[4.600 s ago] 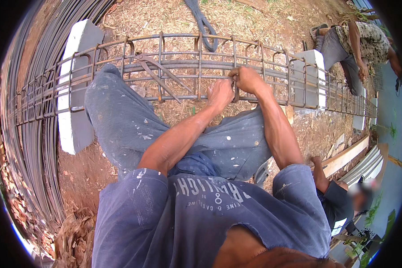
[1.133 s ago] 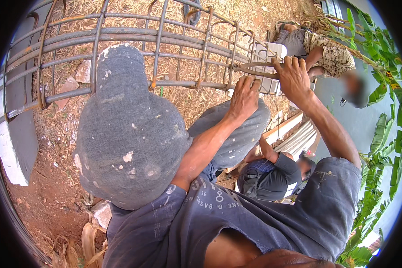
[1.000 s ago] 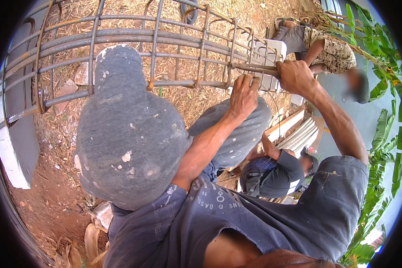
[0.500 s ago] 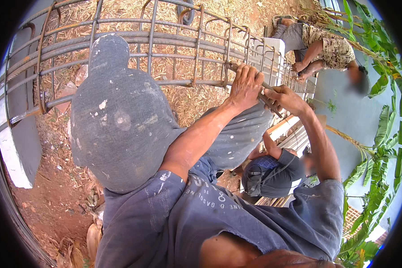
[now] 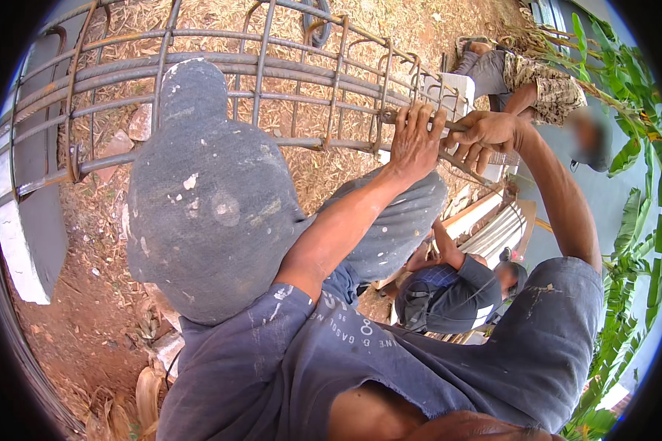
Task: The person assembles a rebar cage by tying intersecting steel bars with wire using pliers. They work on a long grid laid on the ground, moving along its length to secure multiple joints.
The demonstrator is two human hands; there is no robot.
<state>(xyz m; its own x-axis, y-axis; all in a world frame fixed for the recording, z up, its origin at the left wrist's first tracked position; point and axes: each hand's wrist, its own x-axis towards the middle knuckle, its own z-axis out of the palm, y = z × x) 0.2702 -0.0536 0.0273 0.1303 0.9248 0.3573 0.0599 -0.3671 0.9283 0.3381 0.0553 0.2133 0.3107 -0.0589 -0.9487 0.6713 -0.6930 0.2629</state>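
A long rebar cage (image 5: 265,70) of lengthwise bars and square hoops stretches across the upper part of the head view. Near its right portion, my left hand (image 5: 418,140) curls over a dark rod-like metal tool (image 5: 388,117). The tool's blunt end sticks out left of my fingers, against the cage bars. My right hand (image 5: 489,136) grips the tool farther right, knuckles up, several fingers hanging down beside a lower bar. My fingers hide most of the tool, so its exact kind cannot be told.
My bent knee (image 5: 206,213) in grey cloth rises against the cage. A co-worker (image 5: 449,294) crouches at lower right; another person (image 5: 544,88) bends at upper right. White-edged grey blocks (image 5: 33,250) stand left. Banana leaves (image 5: 629,220) line the right wall.
My right hand has moved up and right, with its forearm swinging outward. The tool's right part has risen. My left hand shifted slightly right; the person at upper right has bent lower.
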